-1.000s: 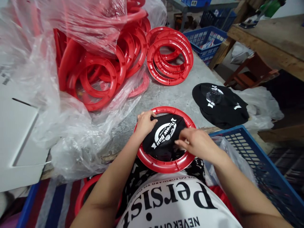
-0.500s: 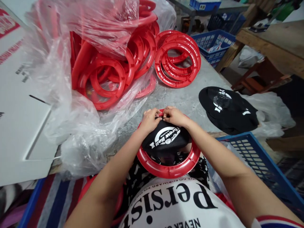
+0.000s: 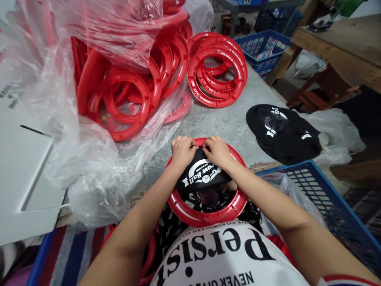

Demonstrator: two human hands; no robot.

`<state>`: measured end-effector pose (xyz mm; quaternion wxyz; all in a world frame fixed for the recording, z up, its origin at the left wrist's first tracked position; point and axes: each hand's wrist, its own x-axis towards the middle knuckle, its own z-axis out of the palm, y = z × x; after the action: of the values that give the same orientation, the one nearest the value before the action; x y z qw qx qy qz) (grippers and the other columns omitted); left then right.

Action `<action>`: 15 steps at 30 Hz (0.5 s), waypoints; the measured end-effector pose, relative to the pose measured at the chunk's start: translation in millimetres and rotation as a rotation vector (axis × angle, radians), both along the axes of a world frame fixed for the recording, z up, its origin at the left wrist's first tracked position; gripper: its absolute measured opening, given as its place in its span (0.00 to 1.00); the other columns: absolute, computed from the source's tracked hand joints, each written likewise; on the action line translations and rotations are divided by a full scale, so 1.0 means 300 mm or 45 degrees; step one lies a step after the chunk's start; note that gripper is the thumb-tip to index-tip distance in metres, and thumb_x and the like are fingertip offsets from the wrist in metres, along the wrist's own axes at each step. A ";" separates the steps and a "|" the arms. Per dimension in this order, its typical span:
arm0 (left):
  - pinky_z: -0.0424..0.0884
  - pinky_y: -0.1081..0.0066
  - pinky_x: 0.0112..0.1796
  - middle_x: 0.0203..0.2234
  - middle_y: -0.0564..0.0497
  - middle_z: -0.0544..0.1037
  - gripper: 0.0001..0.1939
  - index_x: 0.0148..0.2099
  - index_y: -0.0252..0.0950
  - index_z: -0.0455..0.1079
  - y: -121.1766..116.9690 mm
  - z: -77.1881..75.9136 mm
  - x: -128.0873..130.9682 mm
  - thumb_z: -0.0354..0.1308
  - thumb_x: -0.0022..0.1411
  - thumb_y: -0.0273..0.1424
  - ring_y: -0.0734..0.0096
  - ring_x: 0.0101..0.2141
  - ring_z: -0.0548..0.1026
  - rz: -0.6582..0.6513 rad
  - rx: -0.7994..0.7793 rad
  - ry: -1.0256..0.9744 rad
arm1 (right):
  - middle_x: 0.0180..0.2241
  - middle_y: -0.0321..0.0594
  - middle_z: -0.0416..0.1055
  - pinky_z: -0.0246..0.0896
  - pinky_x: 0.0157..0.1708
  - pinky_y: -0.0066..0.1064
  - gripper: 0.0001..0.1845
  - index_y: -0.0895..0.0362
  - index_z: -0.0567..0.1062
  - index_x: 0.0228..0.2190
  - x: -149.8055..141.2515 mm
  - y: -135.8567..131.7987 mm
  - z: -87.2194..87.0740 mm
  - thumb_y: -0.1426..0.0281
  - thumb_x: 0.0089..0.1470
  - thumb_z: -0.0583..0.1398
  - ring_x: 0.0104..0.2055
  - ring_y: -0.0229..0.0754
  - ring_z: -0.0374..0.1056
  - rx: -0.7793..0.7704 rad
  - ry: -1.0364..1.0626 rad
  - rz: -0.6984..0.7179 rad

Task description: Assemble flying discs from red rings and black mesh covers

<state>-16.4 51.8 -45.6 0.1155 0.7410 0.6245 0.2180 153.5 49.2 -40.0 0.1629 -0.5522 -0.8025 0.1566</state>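
- At the far left, a white box (image 3: 26, 171) stands beside crumpled clear plastic (image 3: 89, 190).
- Next, a heap of red rings (image 3: 143, 107) lies on the grey desk (image 3: 220, 123), partly covered by the plastic.
- The left hand (image 3: 183, 151) pinches the edge of the black fabric (image 3: 204, 174) at the far side of the held ring (image 3: 190, 213).
- The held ring is red and lies at the near edge of the desk, its near side over the person's lap. The fabric, printed in white with "Ball" readable, spans the far part of its opening.
- The right hand (image 3: 217, 151), just beside the left, also grips the fabric's edge against the ring.
- Behind the hands, several loose rings (image 3: 218, 101) lie overlapping on the desk.
- Farther right, black printed pieces (image 3: 285, 139) lie on the desk, with a blue crate (image 3: 306, 178) nearer the person.
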 end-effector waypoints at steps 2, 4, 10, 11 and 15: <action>0.65 0.60 0.47 0.34 0.49 0.78 0.04 0.33 0.39 0.70 0.012 -0.005 -0.004 0.63 0.59 0.29 0.58 0.43 0.72 -0.015 -0.049 -0.037 | 0.42 0.46 0.73 0.60 0.49 0.40 0.07 0.57 0.76 0.37 -0.003 -0.001 0.008 0.71 0.60 0.58 0.46 0.50 0.64 -0.022 0.002 -0.026; 0.65 0.61 0.45 0.33 0.49 0.77 0.05 0.32 0.38 0.70 0.023 -0.010 -0.007 0.64 0.58 0.28 0.59 0.42 0.73 -0.039 -0.081 -0.058 | 0.44 0.48 0.72 0.60 0.50 0.41 0.09 0.58 0.76 0.42 -0.005 0.005 0.025 0.70 0.59 0.60 0.48 0.51 0.63 -0.018 -0.012 -0.033; 0.66 0.63 0.43 0.29 0.51 0.76 0.06 0.30 0.38 0.69 0.032 -0.024 -0.009 0.63 0.56 0.25 0.62 0.38 0.73 -0.041 -0.058 -0.183 | 0.47 0.48 0.71 0.57 0.52 0.42 0.09 0.58 0.78 0.39 -0.014 0.095 0.094 0.68 0.57 0.61 0.51 0.53 0.61 -0.082 -0.138 0.246; 0.66 0.63 0.42 0.29 0.52 0.75 0.06 0.30 0.39 0.69 0.031 -0.026 -0.009 0.61 0.55 0.24 0.64 0.36 0.72 -0.033 -0.048 -0.238 | 0.46 0.48 0.71 0.57 0.51 0.40 0.08 0.58 0.78 0.39 -0.015 0.108 0.104 0.69 0.57 0.61 0.50 0.52 0.62 -0.118 -0.135 0.292; 0.67 0.68 0.37 0.28 0.54 0.73 0.10 0.31 0.38 0.70 0.028 -0.032 -0.017 0.55 0.51 0.18 0.70 0.30 0.70 -0.012 -0.004 -0.459 | 0.50 0.50 0.71 0.56 0.51 0.43 0.08 0.59 0.80 0.37 -0.018 0.094 0.128 0.70 0.58 0.61 0.53 0.54 0.62 -0.045 -0.228 0.329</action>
<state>-21.4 60.2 -55.1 0.2278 0.6926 0.5906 0.3459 148.1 77.2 -1.7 0.0596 -0.4590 -0.8752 0.1406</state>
